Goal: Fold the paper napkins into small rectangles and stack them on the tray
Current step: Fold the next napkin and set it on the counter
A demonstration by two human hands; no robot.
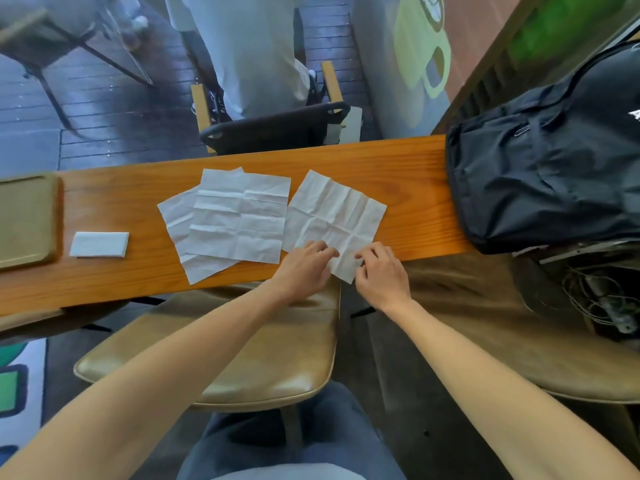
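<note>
An unfolded white napkin lies creased on the wooden table, turned like a diamond. My left hand and my right hand both pinch its near corner at the table's front edge. To its left, two more open napkins lie overlapped. A napkin folded into a small rectangle rests on the table farther left, just beside the tan tray, not on it. The tray holds nothing that I can see.
A black backpack fills the right end of the narrow table. A tan chair seat sits below my arms. Across the table stand a dark chair and a person in light clothes.
</note>
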